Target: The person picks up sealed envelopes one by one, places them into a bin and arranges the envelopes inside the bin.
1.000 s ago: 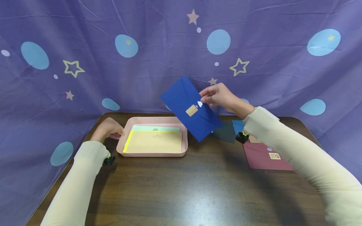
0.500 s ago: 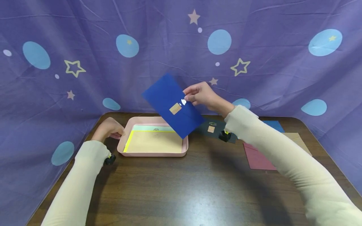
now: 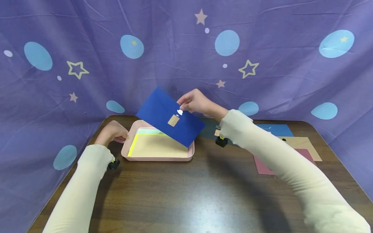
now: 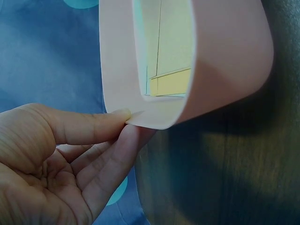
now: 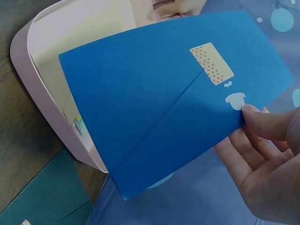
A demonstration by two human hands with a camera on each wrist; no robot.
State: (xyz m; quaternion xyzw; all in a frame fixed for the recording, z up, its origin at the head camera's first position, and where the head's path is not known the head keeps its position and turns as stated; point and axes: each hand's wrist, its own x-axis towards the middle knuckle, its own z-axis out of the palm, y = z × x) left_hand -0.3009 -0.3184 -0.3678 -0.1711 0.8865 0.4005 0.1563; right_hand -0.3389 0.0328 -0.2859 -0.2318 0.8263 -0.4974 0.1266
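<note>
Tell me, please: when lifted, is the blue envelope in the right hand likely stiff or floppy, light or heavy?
The blue envelope is probably light, since the right hand pinches it near one edge. It seems fairly stiff, because it looks nearly flat beyond that grip. It may bend if pushed, as it looks thin.

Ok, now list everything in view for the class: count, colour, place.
Tray: 1, pink, on table
Held envelope: 1, blue, tilted, above tray
Papers: at least three, beige, yellow, mint, in tray
Table envelopes: 4, teal, blue, beige, red, right of tray
Table: 1, brown, beneath
Curtain: 1, purple, patterned, behind
Sleeves: 2, cream, arms
Wrist devices: 2, black, wrists
Left hand: 1, pinching tray's left rim
Right hand: 1, pinching held envelope
</note>
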